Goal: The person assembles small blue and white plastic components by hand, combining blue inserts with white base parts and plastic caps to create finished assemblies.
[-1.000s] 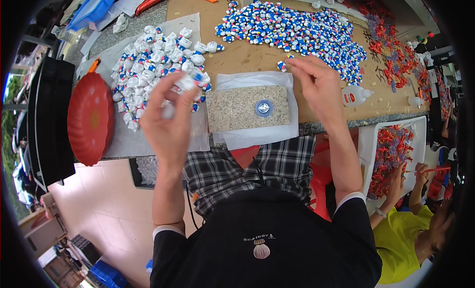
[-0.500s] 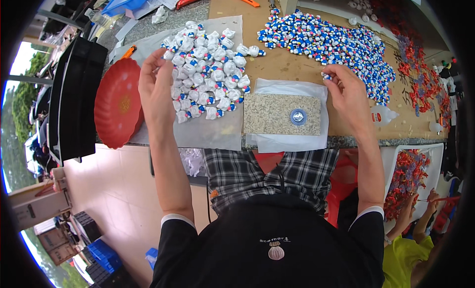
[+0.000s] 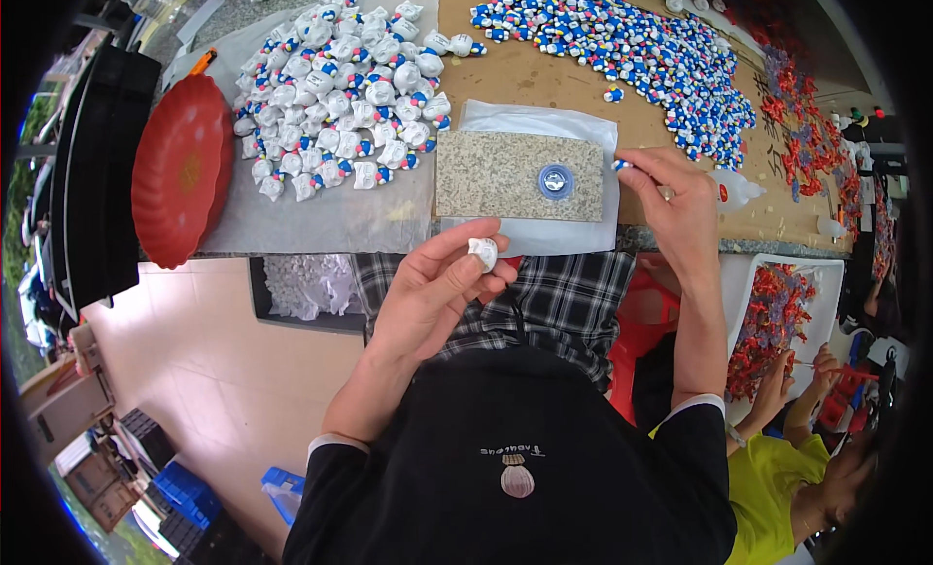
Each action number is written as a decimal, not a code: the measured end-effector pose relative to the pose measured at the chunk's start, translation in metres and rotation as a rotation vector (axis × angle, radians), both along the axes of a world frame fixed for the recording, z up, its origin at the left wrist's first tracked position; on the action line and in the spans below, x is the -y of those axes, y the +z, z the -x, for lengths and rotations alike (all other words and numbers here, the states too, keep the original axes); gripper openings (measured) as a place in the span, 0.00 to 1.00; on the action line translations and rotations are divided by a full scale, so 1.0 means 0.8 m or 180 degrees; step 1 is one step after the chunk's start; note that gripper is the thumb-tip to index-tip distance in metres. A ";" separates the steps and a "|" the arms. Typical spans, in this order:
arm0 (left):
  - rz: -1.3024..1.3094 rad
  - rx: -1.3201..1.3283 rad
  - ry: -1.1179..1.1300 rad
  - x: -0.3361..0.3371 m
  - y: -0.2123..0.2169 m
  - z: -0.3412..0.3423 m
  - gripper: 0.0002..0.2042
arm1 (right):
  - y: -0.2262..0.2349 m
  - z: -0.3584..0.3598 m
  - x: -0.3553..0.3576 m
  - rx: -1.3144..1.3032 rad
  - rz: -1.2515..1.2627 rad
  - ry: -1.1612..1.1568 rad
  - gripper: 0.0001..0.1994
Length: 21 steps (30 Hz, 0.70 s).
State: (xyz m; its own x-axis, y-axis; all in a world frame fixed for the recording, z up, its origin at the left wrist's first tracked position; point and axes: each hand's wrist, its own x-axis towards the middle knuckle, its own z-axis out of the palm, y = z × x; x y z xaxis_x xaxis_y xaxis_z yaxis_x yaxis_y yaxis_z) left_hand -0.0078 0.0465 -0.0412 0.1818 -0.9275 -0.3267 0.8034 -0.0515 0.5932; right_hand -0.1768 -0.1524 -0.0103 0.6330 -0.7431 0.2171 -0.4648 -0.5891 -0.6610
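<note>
In front of the table edge, my left hand (image 3: 428,298) pinches a small white cat-like figurine head (image 3: 482,254) between thumb and fingers. My right hand (image 3: 677,204) holds a tiny blue-and-white figurine body (image 3: 622,165) at its fingertips, just right of a speckled stone slab (image 3: 496,176). On that slab stands a small round blue dish (image 3: 555,182). White paper (image 3: 573,237) lies under the slab. To the left spreads a pile of white-headed figurines with blue bodies (image 3: 340,94). Beyond my right hand lies a heap of loose blue-and-white bodies (image 3: 651,65).
A red scalloped tray (image 3: 185,171) and a black bin (image 3: 92,176) stand at the left. Near my right hand is a white squeeze bottle (image 3: 736,190). Below the table edge sits a grey box of white pieces (image 3: 309,288). At lower right, a co-worker's hands (image 3: 777,380) work beside a white tray (image 3: 826,293).
My left hand has come from the figurine pile toward me and right, and now shows a white head. My right hand still holds a blue-and-white body, now nearer the slab. The view has shifted.
</note>
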 end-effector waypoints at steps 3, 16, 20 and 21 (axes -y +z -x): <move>0.0032 0.0252 -0.0073 -0.005 -0.007 0.006 0.18 | 0.010 -0.015 -0.020 0.0204 -0.0442 0.0291 0.07; -0.0175 0.0439 0.0178 -0.003 -0.007 0.011 0.14 | 0.010 -0.047 -0.029 -0.0381 0.1141 0.1082 0.02; -0.0135 0.0482 0.0321 0.005 -0.008 0.013 0.14 | 0.014 -0.048 -0.038 -0.0308 -0.0139 0.0660 0.04; -0.0121 0.0481 0.0354 0.008 -0.008 0.013 0.15 | 0.014 -0.049 -0.039 -0.0226 -0.0942 0.0319 0.05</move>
